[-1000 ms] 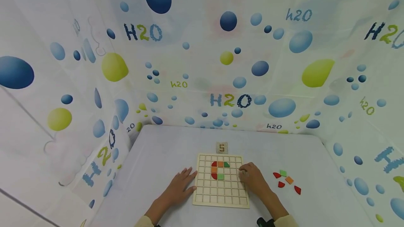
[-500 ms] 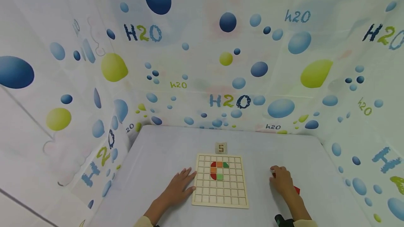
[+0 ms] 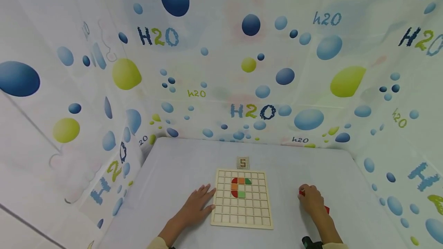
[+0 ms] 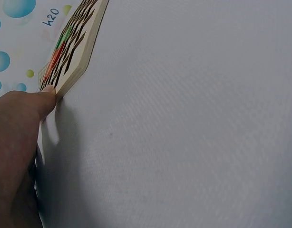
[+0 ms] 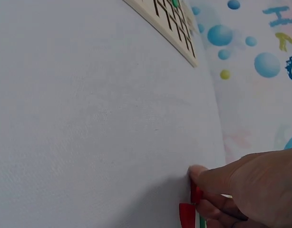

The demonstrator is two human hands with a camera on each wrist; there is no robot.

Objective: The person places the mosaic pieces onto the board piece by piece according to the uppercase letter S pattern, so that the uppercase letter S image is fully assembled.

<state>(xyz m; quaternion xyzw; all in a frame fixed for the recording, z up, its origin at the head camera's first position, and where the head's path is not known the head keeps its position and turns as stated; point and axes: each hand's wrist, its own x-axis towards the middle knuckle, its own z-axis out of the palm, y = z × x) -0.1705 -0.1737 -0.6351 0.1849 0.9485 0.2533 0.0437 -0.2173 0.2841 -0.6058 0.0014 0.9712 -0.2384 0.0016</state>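
A pale wooden grid board (image 3: 242,220) lies on the table with several colored tiles set in its cells, among them an orange tile (image 3: 241,180), a red rounded tile (image 3: 234,194) and a light green tile (image 3: 241,194). My left hand (image 3: 196,205) rests flat with fingers spread, its thumb and fingertips at the board's left edge. Off to the right, my right hand (image 3: 312,200) pinches a red tile (image 5: 195,191) between thumb and fingers. Another red tile (image 5: 187,214) lies right beneath it, and the hand hides most of the loose tiles.
A small card (image 3: 243,163) with a grid and a brown figure lies behind the board. One red loose tile (image 3: 327,209) shows beyond the right wrist. A patterned curtain (image 3: 221,68) rises at the table's back and sides.
My right hand has left the board's right edge and moved right to the loose tiles, where it now pinches a red one. The left hand has stayed at the board.
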